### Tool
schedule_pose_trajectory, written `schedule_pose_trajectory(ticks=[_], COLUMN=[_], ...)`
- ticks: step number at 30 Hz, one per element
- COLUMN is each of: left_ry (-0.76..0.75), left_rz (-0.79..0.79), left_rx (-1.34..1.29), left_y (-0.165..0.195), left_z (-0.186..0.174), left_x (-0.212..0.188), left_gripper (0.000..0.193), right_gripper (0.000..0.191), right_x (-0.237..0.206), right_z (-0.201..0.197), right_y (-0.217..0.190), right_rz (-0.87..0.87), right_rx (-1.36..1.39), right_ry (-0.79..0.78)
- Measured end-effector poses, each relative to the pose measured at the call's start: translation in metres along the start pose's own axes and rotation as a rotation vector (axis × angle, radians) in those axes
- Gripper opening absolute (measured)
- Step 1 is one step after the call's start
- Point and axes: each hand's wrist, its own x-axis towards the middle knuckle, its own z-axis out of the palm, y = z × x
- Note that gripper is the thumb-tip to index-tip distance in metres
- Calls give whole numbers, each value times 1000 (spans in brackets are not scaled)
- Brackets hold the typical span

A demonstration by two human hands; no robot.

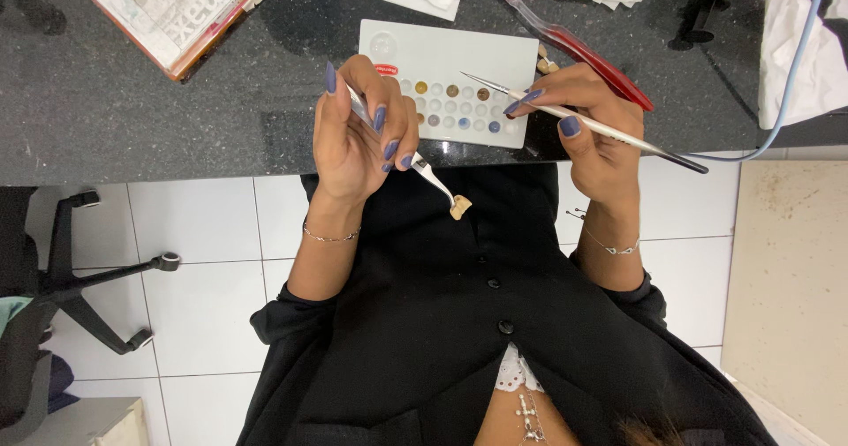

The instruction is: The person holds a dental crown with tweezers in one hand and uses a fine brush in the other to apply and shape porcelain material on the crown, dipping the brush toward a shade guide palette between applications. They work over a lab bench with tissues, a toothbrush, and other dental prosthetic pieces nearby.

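Left hand (358, 137), fingers closed around slim metal tweezers (424, 170) whose tips grip a small, beige, tooth-shaped piece (460, 206) at 5 o'clock of the hand, over the black garment. Right hand (587, 132), fingers pinched on a thin, silver-handled brush (583, 121), its pointed tip over a white rectangular palette (442, 49) with round wells on the speckled dark stone counter (132, 119).

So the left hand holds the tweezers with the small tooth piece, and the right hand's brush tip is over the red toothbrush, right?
Not quite. The head view shows the brush tip over the white palette, not the toothbrush. The rest stands: the left hand holds the tweezers gripping the tooth piece; the right hand holds the brush.
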Motion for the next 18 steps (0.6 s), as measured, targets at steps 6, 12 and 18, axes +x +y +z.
schedule_pose_trajectory(ticks=[6, 12, 18], left_ry=[4, 15, 4], left_rz=[-4, -4, 9], left_rx=[-2, 8, 16], left_y=[1, 2, 1], left_z=[1, 2, 2], left_x=[2, 2, 3], left_gripper=[43, 43, 43], right_gripper=[35, 35, 35], right_x=[0, -1, 0], right_z=[-1, -1, -2], right_y=[0, 0, 1], right_rz=[7, 9, -11], right_rx=[16, 5, -25], right_ry=[-10, -5, -7])
